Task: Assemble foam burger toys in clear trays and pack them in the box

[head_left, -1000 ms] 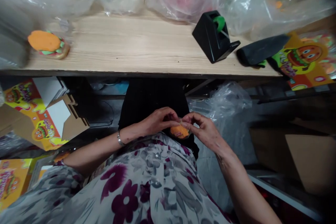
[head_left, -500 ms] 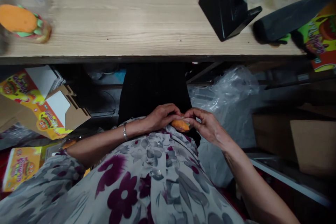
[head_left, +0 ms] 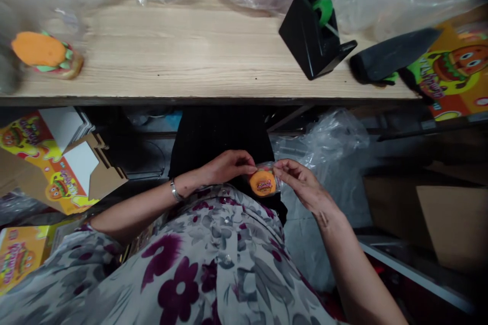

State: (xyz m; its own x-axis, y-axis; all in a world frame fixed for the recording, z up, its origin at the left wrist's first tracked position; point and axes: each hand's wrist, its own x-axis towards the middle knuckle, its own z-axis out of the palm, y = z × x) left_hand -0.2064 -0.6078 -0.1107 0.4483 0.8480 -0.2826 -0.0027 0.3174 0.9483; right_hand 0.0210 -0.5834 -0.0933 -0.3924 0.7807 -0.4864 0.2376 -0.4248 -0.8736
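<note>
**Packet Held Between Both Hands**

Below the wooden bench [head_left: 183, 51], left to right: my left hand [head_left: 229, 166] pinches one edge of the clear film packet [head_left: 276, 183], and my right hand [head_left: 301, 183] pinches the opposite edge, hands apart. Film already encloses the orange disc [head_left: 263, 183]; sealing cannot be determined.

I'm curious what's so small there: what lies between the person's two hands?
In the head view, a small round orange item in a clear plastic wrapper lies between the left hand and the right hand, and both hands pinch the wrapper's edges.
</note>
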